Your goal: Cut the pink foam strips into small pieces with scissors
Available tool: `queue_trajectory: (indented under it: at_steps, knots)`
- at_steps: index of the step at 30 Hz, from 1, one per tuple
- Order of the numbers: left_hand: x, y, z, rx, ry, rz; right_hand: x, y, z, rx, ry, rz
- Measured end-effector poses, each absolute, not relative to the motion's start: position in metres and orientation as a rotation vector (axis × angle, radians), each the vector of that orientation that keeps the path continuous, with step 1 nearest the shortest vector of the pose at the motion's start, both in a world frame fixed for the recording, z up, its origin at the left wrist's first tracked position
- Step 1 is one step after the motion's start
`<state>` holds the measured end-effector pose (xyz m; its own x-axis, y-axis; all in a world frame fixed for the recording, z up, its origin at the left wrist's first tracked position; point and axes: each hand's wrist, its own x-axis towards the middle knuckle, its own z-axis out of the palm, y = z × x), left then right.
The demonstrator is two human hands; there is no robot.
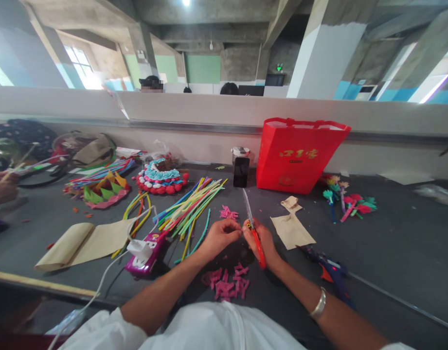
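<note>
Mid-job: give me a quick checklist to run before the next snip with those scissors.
1. Grip: right hand holds the red-handled scissors: ok.
2. Blades point away from the body, toward the red bag: ok.
3. Clearance: left hand out of the blades' path: cannot tell.
4. What the left hand pinches: cannot tell, too small.
5. Heap of pink pieces lies on the table below both hands: ok.
6. Nearby: blue glue gun lies close beside the right forearm: not ok, could be nudged.
</note>
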<state>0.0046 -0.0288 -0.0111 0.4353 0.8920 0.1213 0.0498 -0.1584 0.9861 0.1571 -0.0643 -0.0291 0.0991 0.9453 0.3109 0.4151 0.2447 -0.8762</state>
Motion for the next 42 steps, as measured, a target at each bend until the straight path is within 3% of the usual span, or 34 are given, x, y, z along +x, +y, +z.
queue_trajectory:
  at_steps: [13, 42]
  knots:
    - [0.004, -0.030, 0.007, 0.864, 0.581, 1.142, 0.151, -0.076, -0.017, -1.525, -1.781, 0.454]
    - [0.006, -0.032, 0.001, 0.737, 0.495, 1.176, 0.142, -0.079, -0.022, -1.720, -1.935, 0.191]
